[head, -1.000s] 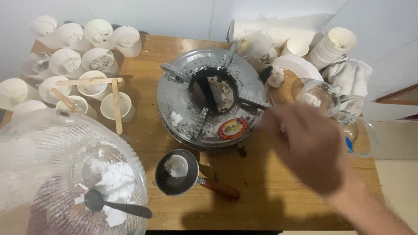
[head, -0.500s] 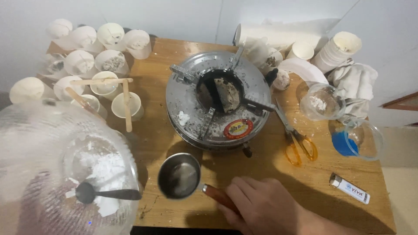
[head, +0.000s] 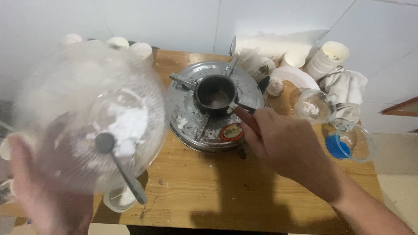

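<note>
Now our little black pot (head: 215, 93) sits up on the round metal stove (head: 213, 106); before, it sat on the wood surface (head: 209, 187). Our right hand (head: 283, 146) grips its handle tight. Left hand (head: 41, 187) holds the big clear bowl (head: 87, 113) w/ white powder.

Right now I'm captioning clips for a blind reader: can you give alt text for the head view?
The right hand holds a small dark pot by its handle on a round metal stove; the left hand lifts a clear bowl of white powder with a spoon.

An oval red-and-yellow label (head: 231, 131), somewhat blurred, sits on the stove's (head: 183, 109) front rim.
</note>
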